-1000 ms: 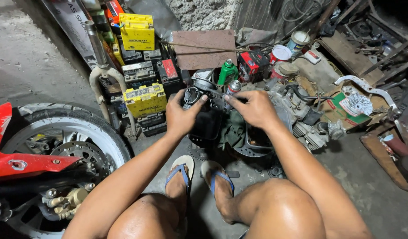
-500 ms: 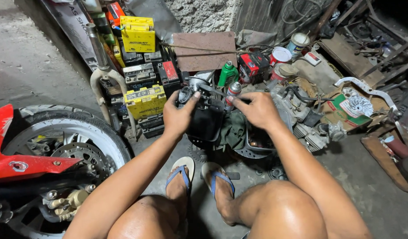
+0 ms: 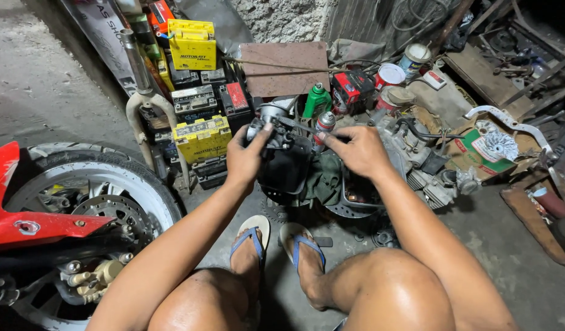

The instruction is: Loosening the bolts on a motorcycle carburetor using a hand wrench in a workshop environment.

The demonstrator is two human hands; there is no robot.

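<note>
A carburetor (image 3: 271, 132) is gripped at frame centre by the left hand (image 3: 247, 160), fingers clamped around it. Since a moment ago the right hand (image 3: 359, 150) has been drawn slightly rightward, its fingers pinching a thin tool (image 3: 297, 127) set against the part, above a dark cloth (image 3: 322, 178)

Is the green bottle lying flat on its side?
No, the green bottle stands upright behind the dark part held in the left hand.
</note>
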